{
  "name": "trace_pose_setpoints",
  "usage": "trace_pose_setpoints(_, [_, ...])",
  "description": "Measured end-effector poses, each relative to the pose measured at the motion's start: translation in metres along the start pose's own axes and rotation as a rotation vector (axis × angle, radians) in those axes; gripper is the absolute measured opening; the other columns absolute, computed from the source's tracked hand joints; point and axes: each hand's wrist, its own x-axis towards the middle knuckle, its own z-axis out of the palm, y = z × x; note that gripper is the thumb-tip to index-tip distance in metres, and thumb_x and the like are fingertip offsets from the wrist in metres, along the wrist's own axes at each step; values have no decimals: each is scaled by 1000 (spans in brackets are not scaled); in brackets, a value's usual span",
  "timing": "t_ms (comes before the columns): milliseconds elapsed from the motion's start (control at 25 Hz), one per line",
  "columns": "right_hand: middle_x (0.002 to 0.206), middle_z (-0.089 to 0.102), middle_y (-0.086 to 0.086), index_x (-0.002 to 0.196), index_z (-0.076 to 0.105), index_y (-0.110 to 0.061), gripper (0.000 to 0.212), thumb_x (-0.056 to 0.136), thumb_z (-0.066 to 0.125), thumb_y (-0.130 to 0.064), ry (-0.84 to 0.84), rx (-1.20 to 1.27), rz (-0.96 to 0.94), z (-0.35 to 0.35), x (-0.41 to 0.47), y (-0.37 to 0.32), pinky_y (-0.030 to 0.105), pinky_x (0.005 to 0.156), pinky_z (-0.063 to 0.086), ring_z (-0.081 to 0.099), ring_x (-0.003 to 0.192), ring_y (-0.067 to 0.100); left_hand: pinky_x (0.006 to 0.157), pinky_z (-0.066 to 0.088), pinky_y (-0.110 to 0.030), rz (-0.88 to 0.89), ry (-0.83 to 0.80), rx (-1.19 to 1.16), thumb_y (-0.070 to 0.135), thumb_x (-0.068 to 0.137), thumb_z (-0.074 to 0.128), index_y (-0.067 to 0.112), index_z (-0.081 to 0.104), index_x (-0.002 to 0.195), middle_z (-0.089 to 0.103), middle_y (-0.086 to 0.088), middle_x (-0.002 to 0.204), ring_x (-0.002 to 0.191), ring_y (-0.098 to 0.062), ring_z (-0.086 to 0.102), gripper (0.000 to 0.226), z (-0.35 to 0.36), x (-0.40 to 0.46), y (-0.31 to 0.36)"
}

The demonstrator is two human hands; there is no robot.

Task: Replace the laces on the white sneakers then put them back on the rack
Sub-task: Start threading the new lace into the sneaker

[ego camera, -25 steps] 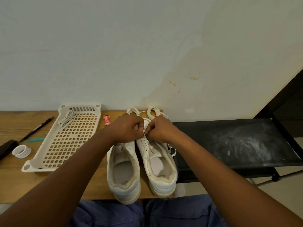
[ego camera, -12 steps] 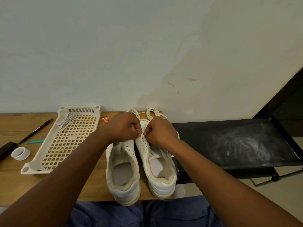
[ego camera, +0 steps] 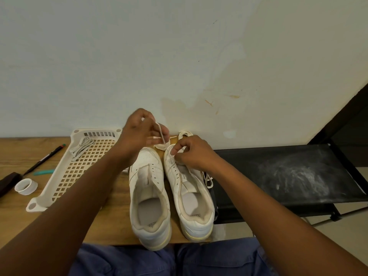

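Note:
Two white sneakers stand side by side on the wooden table, heels toward me: the left sneaker (ego camera: 148,188) has bare eyelets, the right sneaker (ego camera: 189,194) has a lace at its toe end. My left hand (ego camera: 139,134) is raised above the toes and pinches a white lace (ego camera: 161,134) that runs down to the right sneaker. My right hand (ego camera: 191,152) rests on the right sneaker's front and pinches the lace at the lowest eyelets. A loose lace end (ego camera: 208,180) hangs off the shoe's right side. Coiled white laces (ego camera: 185,134) lie by the wall.
A cream perforated tray (ego camera: 65,176) holding a bundle of grey laces (ego camera: 80,148) lies to the left. Further left are a pen (ego camera: 43,159), a teal item (ego camera: 43,172), a white tape ring (ego camera: 25,186) and a dark object (ego camera: 8,181). A black rack shelf (ego camera: 288,172) stands on the right.
My left hand has lifted up and away from the right sneaker, drawing the lace upward. My right hand stays at the toe eyelets.

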Motion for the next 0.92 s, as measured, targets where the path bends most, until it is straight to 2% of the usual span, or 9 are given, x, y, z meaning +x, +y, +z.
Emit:
trace_pose_setpoints(80, [85,62,-17,106,75,-28,22,85,75,-21,-73,5,10,-2,-2,-2,23,66,52,62,78,4,57,53,-32,-22,67,-188,11,103,44,13,52,99,55,-4,70,58,-19,54,9,2,-3,9])
trace_pose_setpoints(120, [89,62,-16,110,72,-31,28,84,76,-24,-107,-2,17,-2,-3,-2,24,67,54,64,82,6,53,46,-26,10,100,-96,14,102,50,16,56,99,53,1,70,57,-14,48,8,1,-4,9])
trace_pose_setpoints(240, [94,59,-16,124,61,-38,46,82,79,-35,-162,-165,-16,0,-4,-1,31,73,57,64,91,12,61,46,-23,246,-45,620,34,90,68,30,68,88,68,14,80,66,0,60,5,-2,-4,-8])
trace_pose_setpoints(320, [92,60,-17,127,59,-40,51,80,79,-41,-160,-300,-55,-1,-4,0,34,79,57,64,92,13,66,54,-29,213,-236,920,57,79,65,35,73,80,71,16,79,73,-2,65,24,-1,-6,-15])
trace_pose_setpoints(440, [91,58,-21,120,63,-43,49,76,81,-52,-165,-350,-47,-7,-2,1,37,86,56,62,94,11,69,59,-33,133,-321,1203,49,79,67,33,76,80,71,13,80,78,-11,67,18,5,-6,-14])
trace_pose_setpoints(520, [103,58,-21,122,63,-43,52,75,82,-58,-188,-364,-31,-10,-1,3,38,91,55,61,101,11,65,55,-29,116,-325,1284,37,81,70,33,75,81,71,14,82,79,-11,67,6,7,-4,-13])
trace_pose_setpoints(680, [121,58,-15,125,62,-45,56,76,81,-62,-214,-364,-14,-12,-1,5,36,92,53,57,106,10,72,50,-31,46,-216,937,17,97,54,29,65,87,67,11,92,82,-11,62,19,-2,-1,-12])
trace_pose_setpoints(840, [140,57,-14,127,61,-45,59,75,81,-64,-207,-367,-12,-12,1,5,38,96,54,54,106,9,48,30,-23,-1,-23,178,11,107,40,10,54,89,71,-3,81,49,-10,38,23,-12,-4,1])
trace_pose_setpoints(920, [138,58,-14,127,62,-45,59,75,82,-64,-209,-369,-14,-12,1,6,38,95,54,54,106,9,49,25,-25,-3,-16,83,15,106,42,14,53,87,66,-6,71,48,-12,34,22,-12,-6,6])
